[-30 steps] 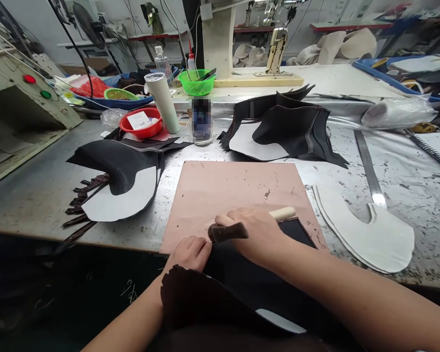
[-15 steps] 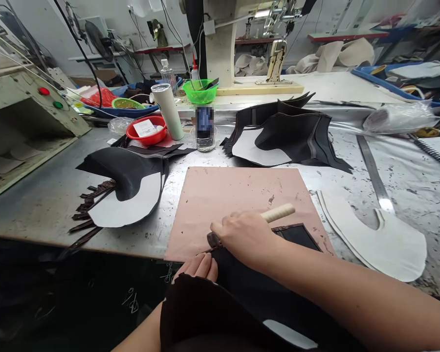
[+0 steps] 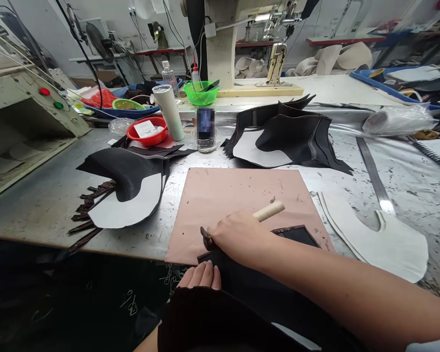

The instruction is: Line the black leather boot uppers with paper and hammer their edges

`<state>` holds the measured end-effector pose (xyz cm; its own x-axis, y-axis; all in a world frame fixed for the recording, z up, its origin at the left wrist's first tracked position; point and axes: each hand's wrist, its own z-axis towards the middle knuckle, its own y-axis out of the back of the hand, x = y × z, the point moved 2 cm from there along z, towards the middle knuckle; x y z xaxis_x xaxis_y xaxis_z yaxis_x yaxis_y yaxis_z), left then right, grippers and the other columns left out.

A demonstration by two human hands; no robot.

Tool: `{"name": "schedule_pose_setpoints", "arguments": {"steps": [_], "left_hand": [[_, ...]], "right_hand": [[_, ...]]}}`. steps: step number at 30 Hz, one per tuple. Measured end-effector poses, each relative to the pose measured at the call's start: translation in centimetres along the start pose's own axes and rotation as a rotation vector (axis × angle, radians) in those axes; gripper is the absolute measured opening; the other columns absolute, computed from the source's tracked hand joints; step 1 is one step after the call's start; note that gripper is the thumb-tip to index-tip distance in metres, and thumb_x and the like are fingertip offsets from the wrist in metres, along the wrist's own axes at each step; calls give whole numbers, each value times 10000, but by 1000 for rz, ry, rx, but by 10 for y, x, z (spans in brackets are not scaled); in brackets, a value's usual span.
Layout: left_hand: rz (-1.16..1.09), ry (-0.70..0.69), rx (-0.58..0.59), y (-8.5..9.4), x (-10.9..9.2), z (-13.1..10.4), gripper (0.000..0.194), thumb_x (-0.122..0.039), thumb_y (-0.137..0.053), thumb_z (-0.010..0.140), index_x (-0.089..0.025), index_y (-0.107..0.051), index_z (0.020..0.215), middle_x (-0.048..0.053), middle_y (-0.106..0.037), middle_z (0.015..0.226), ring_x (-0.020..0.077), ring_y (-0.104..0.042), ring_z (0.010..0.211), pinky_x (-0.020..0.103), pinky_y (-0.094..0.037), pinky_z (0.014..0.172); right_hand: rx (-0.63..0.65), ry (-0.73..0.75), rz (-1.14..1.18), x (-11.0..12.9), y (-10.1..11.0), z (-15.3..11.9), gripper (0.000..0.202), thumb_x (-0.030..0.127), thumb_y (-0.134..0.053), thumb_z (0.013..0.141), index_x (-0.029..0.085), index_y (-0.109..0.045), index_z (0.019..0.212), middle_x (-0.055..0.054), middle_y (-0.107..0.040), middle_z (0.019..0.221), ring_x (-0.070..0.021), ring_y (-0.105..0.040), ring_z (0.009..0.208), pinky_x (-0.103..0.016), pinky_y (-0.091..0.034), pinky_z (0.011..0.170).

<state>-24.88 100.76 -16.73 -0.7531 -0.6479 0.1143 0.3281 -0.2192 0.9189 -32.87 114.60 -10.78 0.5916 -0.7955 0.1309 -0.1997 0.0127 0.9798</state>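
Observation:
My right hand [image 3: 242, 238] is closed round a hammer [image 3: 270, 211]; the pale wooden handle sticks out to the right and the dark metal head shows at the left of my fist. Just below the head lies the folded edge of a black leather piece [image 3: 244, 278]. My left hand [image 3: 201, 276] grips that piece near its left corner, fingers on top and thumb hidden. Part of the leather curls up over my left wrist, and its lower part drapes toward me. Underneath is a pink board [image 3: 238, 190].
Black leather pieces with white backing [image 3: 132, 208] lie left, and a similar stack [image 3: 293, 137] behind the board. White curved pieces [image 3: 396, 249] and a steel ruler [image 3: 374, 171] are right. A red bowl [image 3: 146, 132], a tumbler [image 3: 168, 112] and a phone [image 3: 206, 124] stand behind.
The hammer and my right hand have moved slightly left, and the hammer head is turned and more visible. My left hand has shifted a little down and right, baring the leather's corner.

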Motion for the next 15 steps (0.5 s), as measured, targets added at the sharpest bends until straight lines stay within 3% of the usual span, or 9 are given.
{"name": "schedule_pose_setpoints", "arguments": {"steps": [3, 6, 10, 15], "left_hand": [[103, -60, -28, 2, -3, 4, 290, -59, -353, 823, -112, -627, 902, 106, -673, 871, 220, -609, 796, 327, -498, 667], [99, -32, -20, 3, -5, 7, 299, -31, -364, 797, -105, -638, 892, 101, -675, 866, 217, -598, 772, 322, -479, 647], [125, 16, 4, 4, -8, 9, 292, -26, -395, 775, -149, -659, 796, 73, -668, 751, 195, -552, 619, 311, -420, 519], [131, -40, 52, 2, -9, 8, 281, -41, -414, 734, -101, -676, 812, 121, -666, 789, 191, -510, 567, 316, -357, 471]], "right_hand": [[-82, 24, 4, 5, -4, 3, 162, 118, -470, 784, 189, -594, 860, -41, -649, 722, -179, -602, 628, -255, -368, 495], [-29, 31, -16, 10, -8, 5, 147, 82, -476, 756, 167, -594, 782, -46, -639, 669, -173, -591, 579, -253, -362, 483], [-136, 57, 0, 17, -4, 8, 158, 105, -447, 789, 179, -574, 845, -60, -642, 719, -187, -598, 619, -255, -363, 474], [-13, 35, -9, 24, -3, 10, 113, 110, -472, 786, 154, -575, 779, -71, -634, 680, -166, -587, 576, -240, -355, 459]]}}
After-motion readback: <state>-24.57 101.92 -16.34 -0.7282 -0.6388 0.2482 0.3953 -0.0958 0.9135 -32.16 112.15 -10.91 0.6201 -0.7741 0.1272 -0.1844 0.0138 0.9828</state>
